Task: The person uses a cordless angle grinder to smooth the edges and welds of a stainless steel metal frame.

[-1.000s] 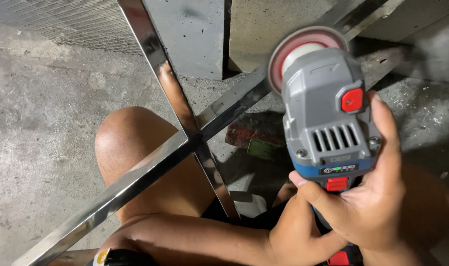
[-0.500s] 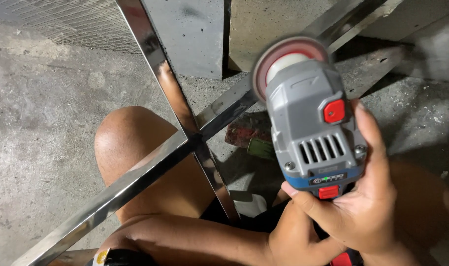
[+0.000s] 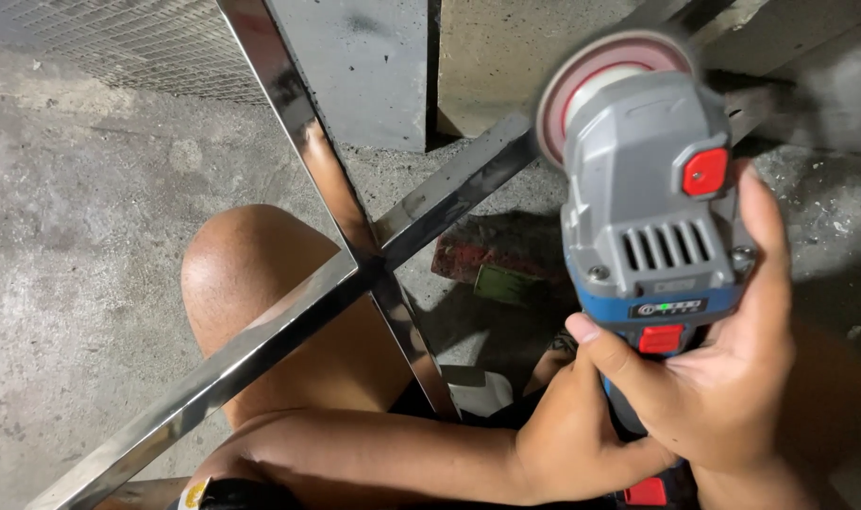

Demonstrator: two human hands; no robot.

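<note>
Both hands, right hand (image 3: 733, 397) and left hand (image 3: 567, 439), grip the angle grinder (image 3: 652, 217), fingers clenched, disc raised right of the polished steel cross-frame (image 3: 355, 269); contact seemingly needs lowering.

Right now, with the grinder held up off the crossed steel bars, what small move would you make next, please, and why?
Probably lower the grinder down and left toward the joint of the crossed steel bars. Its disc hangs in the air beside the upper-right bar, apparently touching nothing, while the right hand and left hand both grip the body, so the tool looks steady enough to bring in.
</note>
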